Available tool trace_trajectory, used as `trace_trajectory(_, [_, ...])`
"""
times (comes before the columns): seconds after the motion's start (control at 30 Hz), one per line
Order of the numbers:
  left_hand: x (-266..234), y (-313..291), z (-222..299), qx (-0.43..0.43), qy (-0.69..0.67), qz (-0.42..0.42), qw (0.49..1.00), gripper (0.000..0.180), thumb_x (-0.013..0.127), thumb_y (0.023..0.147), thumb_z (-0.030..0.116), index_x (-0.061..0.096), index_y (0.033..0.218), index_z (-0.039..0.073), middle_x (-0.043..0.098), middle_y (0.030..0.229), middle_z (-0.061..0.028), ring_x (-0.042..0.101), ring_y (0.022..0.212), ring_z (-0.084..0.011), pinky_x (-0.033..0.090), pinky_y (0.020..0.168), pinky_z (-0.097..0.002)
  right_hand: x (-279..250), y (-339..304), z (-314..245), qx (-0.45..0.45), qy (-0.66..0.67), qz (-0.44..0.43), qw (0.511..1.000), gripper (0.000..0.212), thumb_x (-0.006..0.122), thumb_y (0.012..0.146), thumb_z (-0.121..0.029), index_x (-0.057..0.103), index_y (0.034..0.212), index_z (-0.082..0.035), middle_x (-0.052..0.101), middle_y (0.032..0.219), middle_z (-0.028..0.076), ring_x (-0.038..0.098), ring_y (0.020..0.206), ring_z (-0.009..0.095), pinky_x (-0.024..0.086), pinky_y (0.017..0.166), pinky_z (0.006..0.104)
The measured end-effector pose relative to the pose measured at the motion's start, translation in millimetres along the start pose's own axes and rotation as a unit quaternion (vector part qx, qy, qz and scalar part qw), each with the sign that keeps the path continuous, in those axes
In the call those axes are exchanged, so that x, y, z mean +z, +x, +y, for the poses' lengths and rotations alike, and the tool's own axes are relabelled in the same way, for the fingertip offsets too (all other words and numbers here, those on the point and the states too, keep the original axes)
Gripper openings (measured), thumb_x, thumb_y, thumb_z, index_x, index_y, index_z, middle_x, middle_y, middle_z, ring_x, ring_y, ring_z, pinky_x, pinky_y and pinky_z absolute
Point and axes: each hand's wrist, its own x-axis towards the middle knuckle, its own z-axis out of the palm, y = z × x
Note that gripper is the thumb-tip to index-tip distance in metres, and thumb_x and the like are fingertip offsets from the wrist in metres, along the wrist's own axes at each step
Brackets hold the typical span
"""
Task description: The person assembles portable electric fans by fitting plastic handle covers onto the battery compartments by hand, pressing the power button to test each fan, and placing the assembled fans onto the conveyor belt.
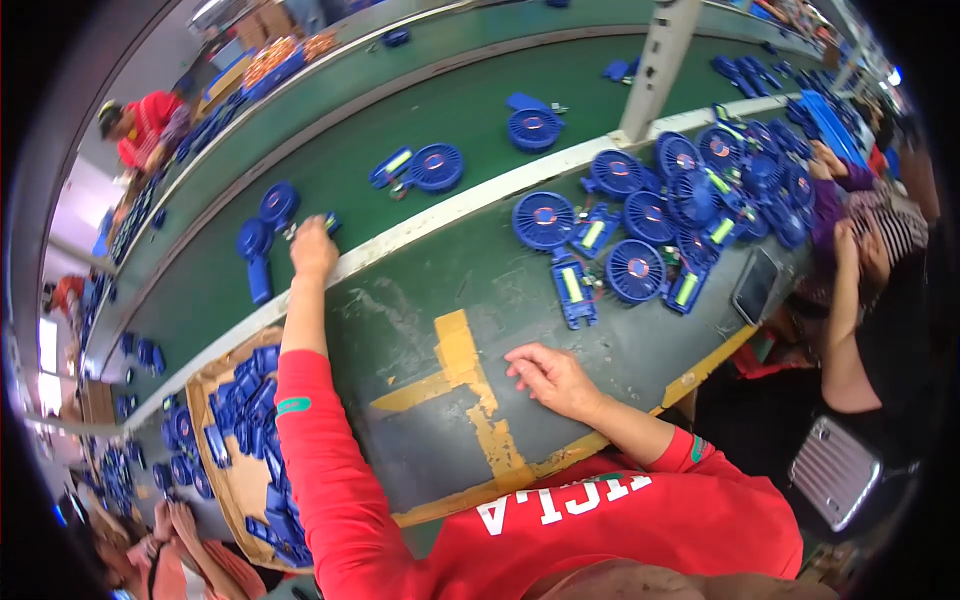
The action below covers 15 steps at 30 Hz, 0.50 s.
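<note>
Bare green table lies open between the two hands, crossed only by flat yellow tape marks. To the right, a dense cluster of blue round plastic fan housings blocks passage. A cardboard box of blue parts crowds the left edge. Beyond the white rail, the green belt holds scattered fan pieces, seemingly with wide gaps between.

Items before you:
1. Open brown cardboard box, by your left elbow, filled with blue plastic parts.
2. Dark flat phone screen, rectangular, on the green bench to your right.
3. Stacked brown cartons, far upper left.
</note>
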Motion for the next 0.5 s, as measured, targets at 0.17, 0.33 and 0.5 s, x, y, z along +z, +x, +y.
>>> trace_trajectory(0.17, [-24,-10,33,-0.085,-0.074,0.019,0.993,0.029,0.059,0.078,0.013,0.056,0.107,0.006,0.063,0.095,-0.0201,0.059,0.090,-0.0388,0.047,0.076,-0.0461,-3,1,1,-0.025,0.018,-0.012,0.999,0.018,0.049,0.092,-0.013,0.057,0.106,-0.004,0.064,0.085,0.005,0.061,0.069,0.010,0.048,0.053,0.0241])
trace_trajectory(0.33, [-86,-38,86,-0.011,-0.278,0.098,0.956,0.032,0.058,0.083,0.010,0.054,0.112,-0.002,0.063,0.096,-0.0177,0.061,0.089,-0.0259,0.044,0.082,-0.0331,-6,2,-1,-0.015,0.001,-0.007,1.000,0.019,0.048,0.093,-0.014,0.056,0.106,-0.003,0.064,0.087,0.006,0.062,0.071,0.012,0.050,0.057,0.0264])
trace_trajectory(0.5, [-137,-109,162,0.039,-0.333,0.100,0.937,0.026,0.055,0.087,0.006,0.054,0.111,-0.003,0.061,0.098,-0.0122,0.057,0.091,-0.0192,0.042,0.085,-0.0288,-19,-3,-6,-0.039,0.056,0.033,0.997,0.025,0.052,0.090,-0.019,0.054,0.105,0.001,0.065,0.086,0.014,0.065,0.076,0.021,0.051,0.069,0.0332])
